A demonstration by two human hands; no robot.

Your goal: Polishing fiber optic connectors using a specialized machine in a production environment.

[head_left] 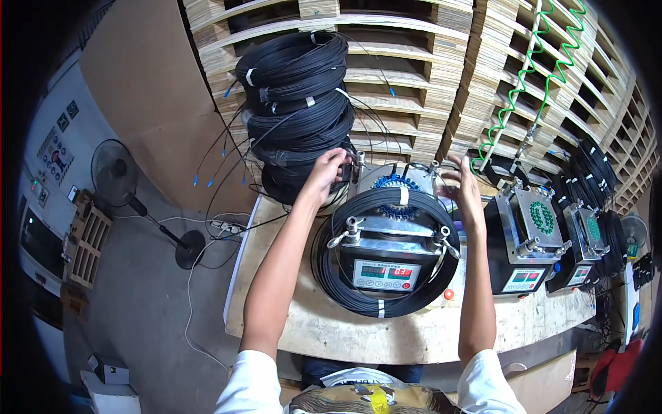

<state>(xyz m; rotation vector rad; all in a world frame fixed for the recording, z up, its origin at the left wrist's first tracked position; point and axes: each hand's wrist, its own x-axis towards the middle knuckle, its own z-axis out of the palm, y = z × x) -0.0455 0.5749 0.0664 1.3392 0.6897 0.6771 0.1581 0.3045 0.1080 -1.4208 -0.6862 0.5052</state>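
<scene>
A fibre polishing machine with a metal top plate and a lit front display stands before me. A coil of black cable with white ties loops around it, and its upper part drapes over the top. A ring of blue connectors sits on the plate. My left hand is at the far left clamp knob, fingers closed together; what they grip is partly hidden. Beside the far right clamp knob, my right hand has its fingers curved and apart. Two near clamp knobs carry levers.
Stacked black cable coils rise behind my left hand, loose ends trailing. Two similar machines with green connectors stand right on the wooden table. Wooden pallets back it; green coiled hoses hang right. A fan stands left.
</scene>
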